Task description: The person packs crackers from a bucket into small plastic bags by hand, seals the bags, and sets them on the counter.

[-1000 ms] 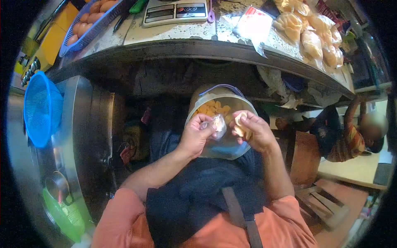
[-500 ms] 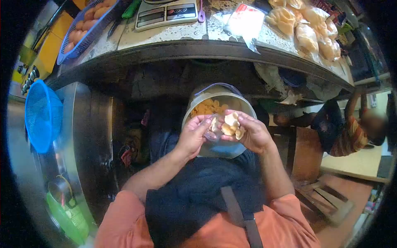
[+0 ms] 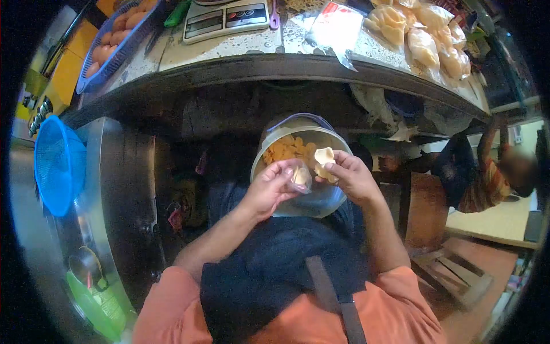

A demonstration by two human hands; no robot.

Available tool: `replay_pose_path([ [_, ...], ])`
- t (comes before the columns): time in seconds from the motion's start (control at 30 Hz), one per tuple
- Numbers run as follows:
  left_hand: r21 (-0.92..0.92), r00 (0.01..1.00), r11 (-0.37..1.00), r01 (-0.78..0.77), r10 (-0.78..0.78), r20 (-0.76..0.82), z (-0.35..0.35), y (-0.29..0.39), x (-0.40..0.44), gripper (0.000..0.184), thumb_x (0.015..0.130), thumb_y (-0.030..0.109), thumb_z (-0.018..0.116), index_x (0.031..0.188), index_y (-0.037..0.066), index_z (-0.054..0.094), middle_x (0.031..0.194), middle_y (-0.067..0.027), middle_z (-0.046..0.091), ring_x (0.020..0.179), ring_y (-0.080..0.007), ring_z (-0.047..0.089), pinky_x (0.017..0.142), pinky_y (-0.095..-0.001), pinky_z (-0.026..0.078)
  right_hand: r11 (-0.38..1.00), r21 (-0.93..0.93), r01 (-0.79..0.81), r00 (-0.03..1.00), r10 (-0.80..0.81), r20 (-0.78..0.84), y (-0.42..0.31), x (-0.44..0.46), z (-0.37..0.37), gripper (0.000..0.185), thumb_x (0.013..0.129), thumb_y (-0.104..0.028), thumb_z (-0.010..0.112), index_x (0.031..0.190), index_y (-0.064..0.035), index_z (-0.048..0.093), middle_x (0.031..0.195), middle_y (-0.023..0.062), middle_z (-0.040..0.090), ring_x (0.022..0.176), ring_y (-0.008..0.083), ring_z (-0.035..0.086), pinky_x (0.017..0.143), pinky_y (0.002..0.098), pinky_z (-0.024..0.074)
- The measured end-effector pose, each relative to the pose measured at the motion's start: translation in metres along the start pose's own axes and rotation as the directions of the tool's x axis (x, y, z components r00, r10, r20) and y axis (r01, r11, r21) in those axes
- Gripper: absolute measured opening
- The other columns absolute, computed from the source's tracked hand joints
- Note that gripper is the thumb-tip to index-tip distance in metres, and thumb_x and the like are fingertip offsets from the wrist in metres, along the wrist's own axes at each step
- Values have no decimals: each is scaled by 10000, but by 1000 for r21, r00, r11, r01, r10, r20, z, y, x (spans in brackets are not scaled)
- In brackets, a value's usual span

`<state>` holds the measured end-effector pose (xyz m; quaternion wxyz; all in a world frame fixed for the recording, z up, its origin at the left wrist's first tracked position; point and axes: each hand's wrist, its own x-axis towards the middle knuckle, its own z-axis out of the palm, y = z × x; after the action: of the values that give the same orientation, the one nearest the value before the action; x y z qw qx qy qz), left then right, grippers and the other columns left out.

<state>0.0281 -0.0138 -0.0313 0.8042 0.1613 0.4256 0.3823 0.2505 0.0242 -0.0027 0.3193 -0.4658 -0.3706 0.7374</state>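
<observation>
Over the tub [image 3: 323,203] at the person's lap, both hands are busy. The left hand [image 3: 269,186] pinches a small clear bag [image 3: 301,178] between thumb and fingers, with a pale piece showing inside it. That piece looks longer than wide, its long axis running roughly away from the body; which way the bag's mouth faces, I can't tell.

The right hand [image 3: 352,174], just beside it, grips a little cluster of pale, thin pieces [image 3: 324,156] under the thumb. The uppermost stands out past the fingertips, its free end towards the counter [image 3: 172,53], and the cluster's long axis runs roughly the same way.

Orange pieces [image 3: 286,149] lie in the tub, mostly towards its far left, and its purple handle [image 3: 303,116] arcs along the far side. Up on the counter sit a scale [image 3: 226,22], a white packet [image 3: 337,28] and filled clear bags [image 3: 424,49].
</observation>
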Motion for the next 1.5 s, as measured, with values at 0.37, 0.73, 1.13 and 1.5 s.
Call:
replay_pose_path([
  [0.37, -55, 992, 992, -112, 115, 60, 6, 5, -4, 384, 993, 151, 521, 1353, 46, 440, 1198, -136, 593, 1007, -249, 659, 889, -380, 547, 899, -423, 111, 986, -154, -70, 8, -2, 8, 300, 952, -84, 590, 1233, 6, 538, 1063, 43, 637, 919, 95, 619, 818, 245, 498],
  [0.73, 492, 960, 824, -280, 240, 145, 7, 2, -22, 348, 936, 79, 613, 1270, 9, 548, 1027, -55, 661, 876, -106, 625, 768, -250, 517, 946, 0, 326, 940, -324, 107, -42, -39, 41, 280, 935, -73, 627, 1170, -36, 478, 1103, 75, 618, 982, 120, 609, 834, 260, 500],
  [1.13, 553, 973, 801, -229, 164, 164, 23, 16, -39, 151, 966, 144, 610, 975, -5, 634, 828, -37, 667, 691, -75, 614, 631, -218, 509, 788, 457, 413, 86, -533, 842, -139, -113, 105, 617, 991, -319, 514, 1399, 91, 300, 1436, 373, 335, 1386, 437, 314, 1142, 559, 217],
  [1.5, 434, 958, 855, -285, 246, 145, 11, 16, -24, 133, 960, 130, 599, 1013, 12, 630, 917, -31, 653, 789, -89, 605, 747, -257, 514, 847, 364, 387, 510, -526, 681, -157, -139, 107, 591, 979, -231, 538, 1457, 3, 280, 1475, 271, 350, 1408, 349, 326, 1146, 440, 244],
])
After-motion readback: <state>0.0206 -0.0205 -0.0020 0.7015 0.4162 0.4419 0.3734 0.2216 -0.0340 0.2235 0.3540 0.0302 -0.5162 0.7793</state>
